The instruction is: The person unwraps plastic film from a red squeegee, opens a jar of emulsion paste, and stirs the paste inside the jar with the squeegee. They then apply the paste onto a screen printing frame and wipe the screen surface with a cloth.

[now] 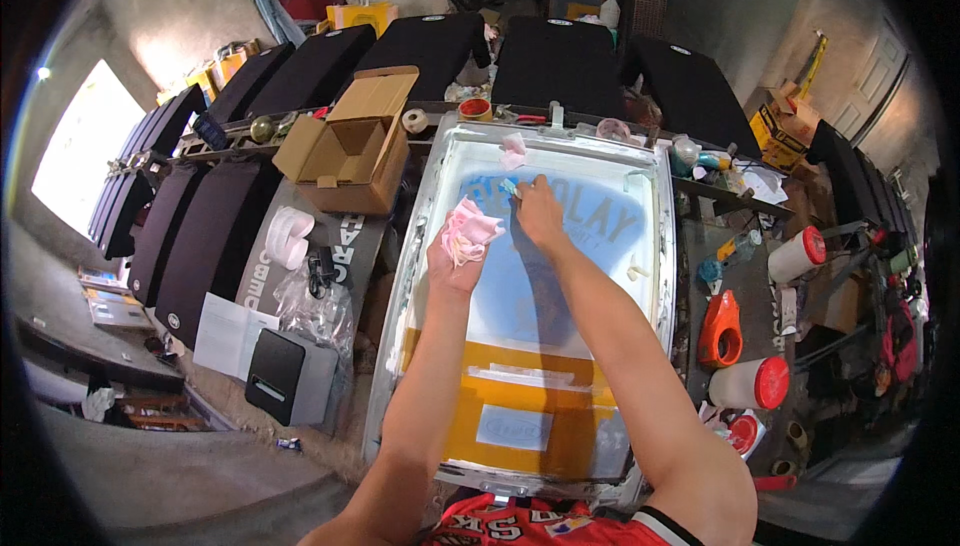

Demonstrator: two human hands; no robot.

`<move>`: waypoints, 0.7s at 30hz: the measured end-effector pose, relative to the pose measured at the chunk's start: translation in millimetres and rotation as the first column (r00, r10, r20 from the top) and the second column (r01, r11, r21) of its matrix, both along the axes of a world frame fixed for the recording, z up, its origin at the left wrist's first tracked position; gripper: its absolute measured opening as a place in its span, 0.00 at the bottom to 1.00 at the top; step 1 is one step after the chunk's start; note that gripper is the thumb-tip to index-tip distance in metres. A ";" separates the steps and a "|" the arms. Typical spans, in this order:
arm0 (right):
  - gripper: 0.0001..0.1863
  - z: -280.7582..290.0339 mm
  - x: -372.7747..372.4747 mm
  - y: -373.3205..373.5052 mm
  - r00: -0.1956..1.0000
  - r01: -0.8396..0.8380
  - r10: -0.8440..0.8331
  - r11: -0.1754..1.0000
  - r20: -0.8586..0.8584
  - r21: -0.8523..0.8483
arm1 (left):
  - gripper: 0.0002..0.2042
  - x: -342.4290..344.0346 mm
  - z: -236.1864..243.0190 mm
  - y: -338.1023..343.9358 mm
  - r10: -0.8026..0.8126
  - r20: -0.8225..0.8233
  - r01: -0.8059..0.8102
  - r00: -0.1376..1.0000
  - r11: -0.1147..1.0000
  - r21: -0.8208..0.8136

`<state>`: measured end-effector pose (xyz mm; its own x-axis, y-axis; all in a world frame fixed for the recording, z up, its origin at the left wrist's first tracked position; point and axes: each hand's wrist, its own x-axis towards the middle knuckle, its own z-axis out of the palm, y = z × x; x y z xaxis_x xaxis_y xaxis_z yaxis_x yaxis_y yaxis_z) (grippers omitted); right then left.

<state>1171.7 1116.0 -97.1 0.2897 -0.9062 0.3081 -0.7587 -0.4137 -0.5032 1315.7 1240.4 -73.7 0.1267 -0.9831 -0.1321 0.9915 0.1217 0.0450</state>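
Note:
A screen-printing frame (655, 346) with a pale rim lies before me. Its mesh has a blue area (515, 286) with lettering in it, and brown tape (580, 436) covers the near part. My left hand (447, 268) is closed around a crumpled pink cloth (470, 230), held over the frame's left side. Up at the lettering, my right hand (541, 214) pinches a small crumpled bluish-white wad (509, 187) against or just above the mesh; contact is hard to tell. Another pink scrap (513, 151) lies beyond it, near the frame's far edge.
Left of the frame stand an open cardboard box (345, 156) and a black-and-grey boxy device (292, 376). Black garments on boards (560, 61) line the far and left sides. To the right are red-lidded tubs (740, 384) and an orange tool (719, 331).

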 end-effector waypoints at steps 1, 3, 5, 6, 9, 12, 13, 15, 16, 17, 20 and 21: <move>0.10 -2.0 3.3 -1.0 1.000 0.010 -0.010 0.999 0.027 -0.030 | 0.13 1.3 -0.2 4.0 0.010 0.009 -0.010 1.000 1.000 0.025; 0.09 -3.2 4.2 -1.3 0.993 0.072 -0.066 0.996 0.102 -0.056 | 0.13 5.6 -2.2 13.1 -0.004 -0.005 0.005 1.000 1.000 0.024; 0.08 1.5 -6.6 3.4 0.968 0.175 -0.163 0.984 0.190 -0.045 | 0.12 12.8 -4.8 20.6 -0.021 -0.048 0.020 0.999 1.000 -0.023; 0.08 5.8 -17.7 9.2 0.948 0.216 -0.208 0.976 0.243 -0.007 | 0.12 15.8 -6.5 24.7 -0.033 -0.077 0.030 0.997 0.999 -0.040; 0.09 26.5 -69.2 37.4 0.874 0.320 -0.339 0.941 0.347 0.114 | 0.11 18.2 -12.4 37.9 -0.019 -0.020 0.019 1.000 1.000 -0.019; 0.09 42.6 -135.0 85.0 0.836 0.420 -0.453 0.891 0.308 0.170 | 0.11 14.8 -17.6 48.3 -0.020 0.100 0.013 0.995 0.997 0.072; 0.10 46.0 -156.0 101.3 0.828 0.453 -0.480 0.877 0.290 0.159 | 0.11 12.5 -19.1 51.3 -0.047 0.118 0.043 0.992 0.999 0.032; 0.11 48.9 -193.6 134.0 0.837 0.485 -0.499 0.867 0.226 0.118 | 0.11 6.8 -21.0 54.7 -0.124 0.140 0.123 0.982 0.992 0.017; 0.11 49.5 -208.4 148.8 0.835 0.495 -0.518 0.855 0.187 0.155 | 0.11 3.1 -21.4 56.0 -0.159 0.084 0.158 0.984 0.987 0.028; 0.11 48.1 -217.7 162.4 0.853 0.482 -0.500 0.865 0.149 0.143 | 0.11 -2.3 -21.9 58.3 -0.185 -0.004 0.185 0.983 0.982 0.051; 0.11 44.7 -233.1 187.9 0.863 0.484 -0.499 0.862 0.081 0.149 | 0.12 -23.6 -22.5 64.6 -0.204 0.112 0.188 0.973 0.973 0.135; 0.11 43.4 -234.2 192.3 0.872 0.473 -0.481 0.876 0.094 0.099 | 0.12 -30.7 -22.1 65.8 -0.208 0.139 0.182 0.968 0.967 0.178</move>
<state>937.6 1308.4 -53.7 -0.2160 -0.9458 0.2426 -0.7915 0.0241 -0.6106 1285.0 1306.3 -95.8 -0.0334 -0.9576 -0.2862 0.9745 -0.0948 0.2036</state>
